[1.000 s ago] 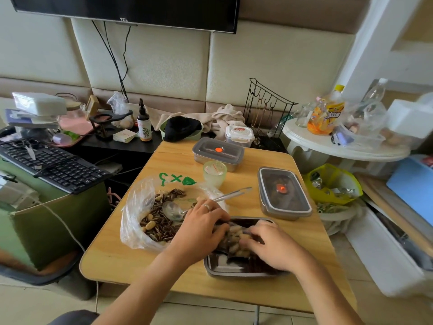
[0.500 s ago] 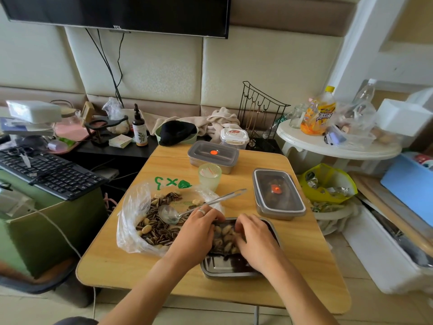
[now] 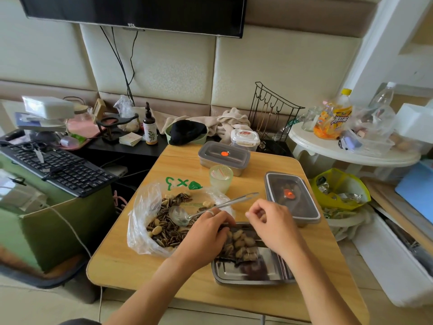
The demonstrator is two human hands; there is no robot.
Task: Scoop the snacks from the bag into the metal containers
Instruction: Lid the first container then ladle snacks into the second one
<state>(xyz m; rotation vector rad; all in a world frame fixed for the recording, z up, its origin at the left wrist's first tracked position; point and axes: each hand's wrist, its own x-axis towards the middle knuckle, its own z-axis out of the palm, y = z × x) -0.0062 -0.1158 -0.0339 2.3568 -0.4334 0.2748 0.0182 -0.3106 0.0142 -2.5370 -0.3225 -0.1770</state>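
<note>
An open metal container [image 3: 248,274] sits at the table's near edge with a heap of peanuts and sunflower seeds [image 3: 242,245] in its far half. My left hand [image 3: 203,233] lies over the container's left rim, its bent fingers touching the heap. My right hand [image 3: 274,225] hovers just above the container's far right corner, fingers curled toward the thumb; I see nothing in it. To the left lies the clear plastic bag [image 3: 140,221] of snacks. A metal ladle [image 3: 180,213] rests in it, handle pointing right. Two lidded metal containers [image 3: 223,156] [image 3: 291,198] stand farther back.
A pale green cup [image 3: 221,178] stands between the bag and the lidded containers. A keyboard [image 3: 58,167] lies on a green box at the left. At the right are a white round table [image 3: 351,156] with bottles and a yellow bag [image 3: 342,191] of rubbish.
My right hand has lifted off the snack heap and now hovers above the container. My left hand stays on the heap. The view has shifted slightly.
</note>
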